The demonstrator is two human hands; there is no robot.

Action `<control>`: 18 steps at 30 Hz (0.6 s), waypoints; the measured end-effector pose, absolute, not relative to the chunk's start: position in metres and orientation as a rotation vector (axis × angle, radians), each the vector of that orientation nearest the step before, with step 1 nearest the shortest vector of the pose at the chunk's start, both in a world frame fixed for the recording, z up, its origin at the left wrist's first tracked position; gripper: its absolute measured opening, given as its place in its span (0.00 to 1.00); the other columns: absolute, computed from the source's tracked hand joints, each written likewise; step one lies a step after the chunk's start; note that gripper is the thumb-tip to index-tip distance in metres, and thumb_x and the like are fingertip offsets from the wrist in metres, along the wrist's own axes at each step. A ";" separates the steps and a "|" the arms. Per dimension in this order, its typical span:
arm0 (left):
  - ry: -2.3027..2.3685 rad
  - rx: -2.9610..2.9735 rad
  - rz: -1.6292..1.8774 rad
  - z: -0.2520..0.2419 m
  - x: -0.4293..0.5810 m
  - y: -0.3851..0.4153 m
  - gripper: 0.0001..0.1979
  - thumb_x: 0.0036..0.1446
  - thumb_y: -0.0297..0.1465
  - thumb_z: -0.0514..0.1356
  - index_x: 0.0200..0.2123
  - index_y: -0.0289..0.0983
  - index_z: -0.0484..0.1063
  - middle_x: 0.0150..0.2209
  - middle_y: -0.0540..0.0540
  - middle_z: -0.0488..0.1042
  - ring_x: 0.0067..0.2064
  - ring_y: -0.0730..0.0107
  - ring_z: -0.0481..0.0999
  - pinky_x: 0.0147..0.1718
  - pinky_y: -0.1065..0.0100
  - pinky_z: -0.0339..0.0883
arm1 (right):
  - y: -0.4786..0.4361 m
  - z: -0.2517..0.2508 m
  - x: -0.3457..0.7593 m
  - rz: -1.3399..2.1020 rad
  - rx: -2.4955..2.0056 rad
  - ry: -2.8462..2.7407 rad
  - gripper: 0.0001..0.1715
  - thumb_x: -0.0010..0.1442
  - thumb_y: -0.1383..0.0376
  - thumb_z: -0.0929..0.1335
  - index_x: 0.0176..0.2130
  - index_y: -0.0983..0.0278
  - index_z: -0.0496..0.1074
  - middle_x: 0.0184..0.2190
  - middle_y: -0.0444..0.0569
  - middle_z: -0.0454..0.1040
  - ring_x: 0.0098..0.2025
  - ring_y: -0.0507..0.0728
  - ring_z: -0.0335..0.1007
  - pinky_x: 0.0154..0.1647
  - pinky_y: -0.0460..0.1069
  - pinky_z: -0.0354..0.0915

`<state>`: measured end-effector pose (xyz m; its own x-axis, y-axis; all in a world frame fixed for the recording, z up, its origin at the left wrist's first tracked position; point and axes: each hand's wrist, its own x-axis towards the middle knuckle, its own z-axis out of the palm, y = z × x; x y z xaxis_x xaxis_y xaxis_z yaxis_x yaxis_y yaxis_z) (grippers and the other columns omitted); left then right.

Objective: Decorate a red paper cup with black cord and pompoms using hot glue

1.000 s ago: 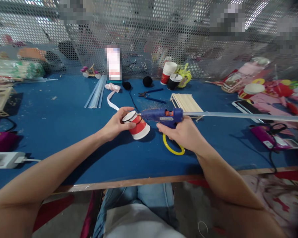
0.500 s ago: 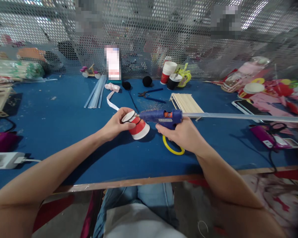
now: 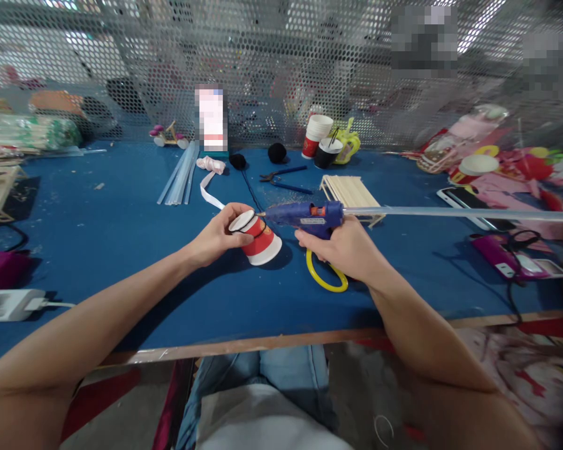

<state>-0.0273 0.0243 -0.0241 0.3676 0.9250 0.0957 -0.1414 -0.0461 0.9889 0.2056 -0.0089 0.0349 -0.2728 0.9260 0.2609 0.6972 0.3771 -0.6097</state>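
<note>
My left hand (image 3: 225, 231) is closed around a red and white paper cup (image 3: 263, 245), tilted with its white base up toward the hand. Black yarn (image 3: 249, 183) runs from a black yarn ball (image 3: 238, 162) to the cup and loops around it near the base. My right hand (image 3: 347, 244) grips a blue hot glue gun (image 3: 304, 215), whose nozzle points left, at or very near the yarn on the cup. A long clear glue stick (image 3: 450, 214) sticks out of the gun's back. Beneath the right hand, a yellow scissor-like handle (image 3: 327, 282) shows; the rest is hidden.
Beyond the hands lie pliers (image 3: 286, 179), glue sticks (image 3: 178, 175), white ribbon (image 3: 209, 189) and a small wooden-stick stand (image 3: 351, 192). Stacked cups (image 3: 318, 134) stand by the perforated metal screen (image 3: 263, 75). At right are a phone (image 3: 473, 209) and a purple power strip (image 3: 507, 257).
The glue gun has tilted slightly, its rear glue stick now a little higher. Its nozzle stays by the yarn, and my left hand still holds the cup almost unmoved.
</note>
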 end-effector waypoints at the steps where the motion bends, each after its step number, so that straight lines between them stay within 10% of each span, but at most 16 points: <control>1: 0.800 1.323 1.029 -0.024 -0.027 0.024 0.23 0.40 0.28 0.67 0.42 0.37 0.64 0.38 0.50 0.69 0.39 0.72 0.69 0.39 0.67 0.62 | -0.010 0.036 0.205 0.517 -1.379 -2.064 0.13 0.53 0.61 0.67 0.22 0.65 0.70 0.19 0.47 0.72 0.22 0.53 0.65 0.26 0.49 0.62; 18: 0.811 1.332 1.050 -0.025 -0.026 0.025 0.23 0.42 0.29 0.68 0.42 0.36 0.64 0.39 0.50 0.68 0.38 0.74 0.68 0.37 0.70 0.60 | -0.019 0.028 0.201 0.346 -1.244 -2.193 0.08 0.54 0.61 0.67 0.28 0.64 0.72 0.23 0.46 0.74 0.27 0.54 0.69 0.30 0.48 0.63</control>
<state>-0.0264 0.0245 -0.0254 0.3504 0.9306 0.1056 -0.1332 -0.0620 0.9891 0.2012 -0.0191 0.0279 -0.3903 0.8462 0.3627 0.6934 0.5293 -0.4889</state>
